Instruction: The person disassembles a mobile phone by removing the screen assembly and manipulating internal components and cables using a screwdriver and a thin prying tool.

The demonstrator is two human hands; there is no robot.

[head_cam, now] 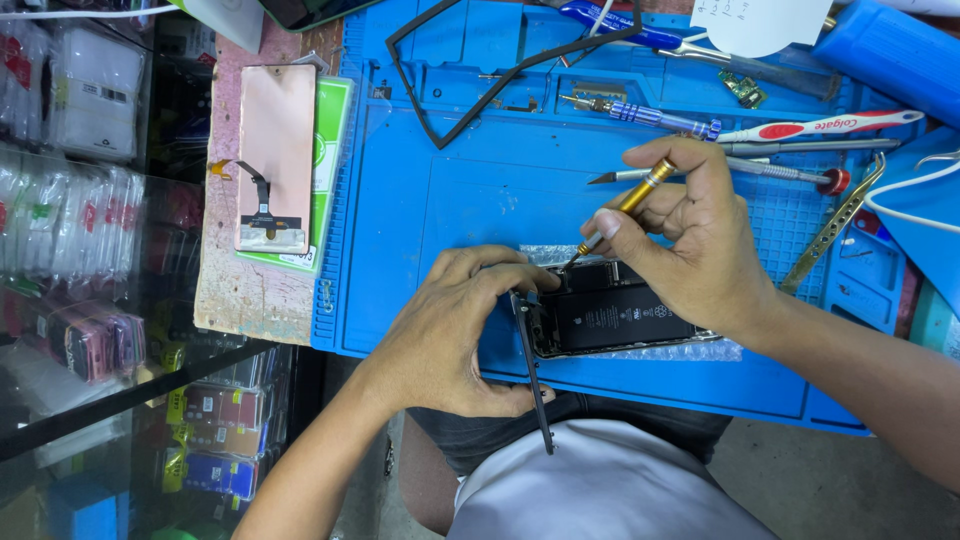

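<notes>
An opened phone [610, 318] with its black battery showing lies on a blue work mat [450, 200], near the mat's front edge. My left hand [450, 330] grips the phone's left end and holds its lifted screen panel [535, 375] on edge. My right hand [690, 235] holds a gold-handled screwdriver [625, 205] like a pen. Its tip touches the phone's inside near the top left corner.
A copper-backed display panel [275, 150] lies on a worn board at the left. A loose black frame gasket [470, 90], a blue screwdriver [650, 118], a toothbrush [820, 127], tweezers [830, 228] and other tools lie across the mat's back. Glass shelves of packaged goods [90, 250] are at far left.
</notes>
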